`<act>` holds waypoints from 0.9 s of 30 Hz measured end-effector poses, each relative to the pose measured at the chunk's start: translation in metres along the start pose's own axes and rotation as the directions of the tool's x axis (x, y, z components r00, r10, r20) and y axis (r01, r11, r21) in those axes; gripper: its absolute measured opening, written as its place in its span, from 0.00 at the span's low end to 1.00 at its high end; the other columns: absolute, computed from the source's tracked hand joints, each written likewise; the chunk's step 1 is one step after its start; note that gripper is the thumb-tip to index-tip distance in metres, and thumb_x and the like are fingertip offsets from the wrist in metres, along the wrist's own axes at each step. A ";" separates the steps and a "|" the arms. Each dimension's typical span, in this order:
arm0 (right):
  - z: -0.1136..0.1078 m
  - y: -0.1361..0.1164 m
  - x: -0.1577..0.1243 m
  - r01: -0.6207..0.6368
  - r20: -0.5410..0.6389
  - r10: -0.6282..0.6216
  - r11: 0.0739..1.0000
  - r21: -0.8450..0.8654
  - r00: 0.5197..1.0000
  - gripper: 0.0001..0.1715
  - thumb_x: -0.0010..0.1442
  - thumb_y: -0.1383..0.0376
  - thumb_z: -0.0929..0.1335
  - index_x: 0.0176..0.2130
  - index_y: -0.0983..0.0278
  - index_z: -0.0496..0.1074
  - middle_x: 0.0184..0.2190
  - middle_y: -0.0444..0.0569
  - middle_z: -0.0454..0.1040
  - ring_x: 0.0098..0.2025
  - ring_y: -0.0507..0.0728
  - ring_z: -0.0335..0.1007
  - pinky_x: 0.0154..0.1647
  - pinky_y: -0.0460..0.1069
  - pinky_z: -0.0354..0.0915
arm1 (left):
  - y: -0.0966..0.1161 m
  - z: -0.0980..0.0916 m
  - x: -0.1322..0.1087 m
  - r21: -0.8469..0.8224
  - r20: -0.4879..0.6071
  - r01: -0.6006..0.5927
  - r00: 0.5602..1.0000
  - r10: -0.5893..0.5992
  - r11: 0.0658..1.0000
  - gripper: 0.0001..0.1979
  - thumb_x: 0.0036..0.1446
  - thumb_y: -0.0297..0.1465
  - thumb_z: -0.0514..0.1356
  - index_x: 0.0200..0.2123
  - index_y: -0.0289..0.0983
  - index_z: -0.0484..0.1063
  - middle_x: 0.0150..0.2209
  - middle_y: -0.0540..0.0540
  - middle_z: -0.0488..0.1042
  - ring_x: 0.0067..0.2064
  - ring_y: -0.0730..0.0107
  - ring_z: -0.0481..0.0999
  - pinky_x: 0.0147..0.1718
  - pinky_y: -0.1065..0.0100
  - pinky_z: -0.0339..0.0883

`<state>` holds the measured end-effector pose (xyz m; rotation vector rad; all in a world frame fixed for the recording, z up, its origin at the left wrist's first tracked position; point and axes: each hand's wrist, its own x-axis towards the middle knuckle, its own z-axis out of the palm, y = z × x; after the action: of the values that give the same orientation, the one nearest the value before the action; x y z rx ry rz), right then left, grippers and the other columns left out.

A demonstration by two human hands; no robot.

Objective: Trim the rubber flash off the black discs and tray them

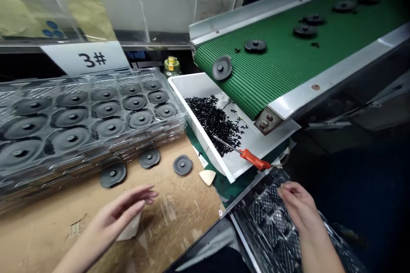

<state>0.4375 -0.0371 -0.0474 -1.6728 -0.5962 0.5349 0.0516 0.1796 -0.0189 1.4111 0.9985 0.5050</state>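
My left hand (128, 211) hovers over the brown cardboard (179, 230), its fingers stretched out and the thumb a little apart. A whitish piece (130, 228) shows just under its palm; whether it touches the hand I cannot tell. Beyond the fingertips lie three loose black discs (182, 165) with small central hubs. My right hand (298, 202) is above clear plastic trays (272, 217) at the lower right. Its thumb and fingers are curled together, and anything between them is hidden.
Stacked clear trays (92, 158) on the left hold rows of black discs. A white bin (213, 158) contains many small black parts, with an orange-handled screwdriver (256, 160) across its edge. Discs lie on a green conveyor (278, 68). A cream wedge (207, 177) rests by the bin.
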 end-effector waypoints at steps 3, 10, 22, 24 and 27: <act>0.048 -0.060 -0.017 0.095 0.440 -0.074 0.995 -0.026 0.895 0.18 0.32 0.56 0.78 0.21 0.62 0.73 0.14 0.40 0.66 0.18 0.49 0.62 0.19 0.46 0.62 | -0.014 -0.032 0.007 -0.356 -0.189 -0.075 0.982 0.007 0.931 0.12 0.45 0.33 0.64 0.35 0.39 0.76 0.32 0.46 0.80 0.34 0.67 0.77 0.36 0.75 0.71; 0.212 -0.142 -0.037 0.906 0.948 -0.179 0.384 -0.180 0.264 0.19 0.54 0.77 0.65 0.40 0.57 0.75 0.44 0.45 0.74 0.42 0.55 0.70 0.45 0.52 0.64 | -0.049 -0.070 0.004 -0.818 -0.257 -0.202 0.966 -0.028 0.539 0.16 0.45 0.32 0.65 0.40 0.37 0.72 0.30 0.49 0.76 0.31 0.74 0.73 0.35 0.75 0.70; 0.261 -0.236 0.125 0.772 0.565 -0.644 0.063 -0.633 0.516 0.28 0.51 0.64 0.69 0.52 0.63 0.64 0.61 0.56 0.47 0.62 0.77 0.35 0.56 0.73 0.35 | -0.042 -0.077 -0.014 -0.924 -0.150 -0.180 0.982 0.113 0.337 0.14 0.54 0.29 0.57 0.45 0.35 0.68 0.38 0.44 0.75 0.35 0.74 0.73 0.39 0.71 0.66; 0.262 -0.234 0.124 0.794 0.587 -0.648 0.045 -0.607 0.485 0.22 0.54 0.62 0.67 0.49 0.62 0.66 0.56 0.56 0.56 0.60 0.74 0.45 0.57 0.69 0.43 | -0.043 -0.078 -0.015 -0.945 -0.147 -0.174 0.982 0.117 0.278 0.13 0.56 0.30 0.56 0.45 0.36 0.68 0.38 0.46 0.74 0.34 0.75 0.73 0.39 0.71 0.66; 0.277 -0.235 0.094 0.854 0.664 -0.622 0.016 -0.520 0.416 0.27 0.55 0.60 0.66 0.54 0.58 0.61 0.51 0.54 0.61 0.56 0.70 0.54 0.55 0.66 0.51 | -0.044 -0.077 -0.015 -0.970 -0.098 -0.123 0.987 0.127 0.208 0.13 0.57 0.31 0.55 0.45 0.37 0.68 0.40 0.45 0.74 0.36 0.73 0.74 0.39 0.69 0.66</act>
<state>0.3094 0.2657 0.1336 -1.7583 -2.1026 -0.5172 -0.0303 0.2055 -0.0462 0.2628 0.3162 1.0345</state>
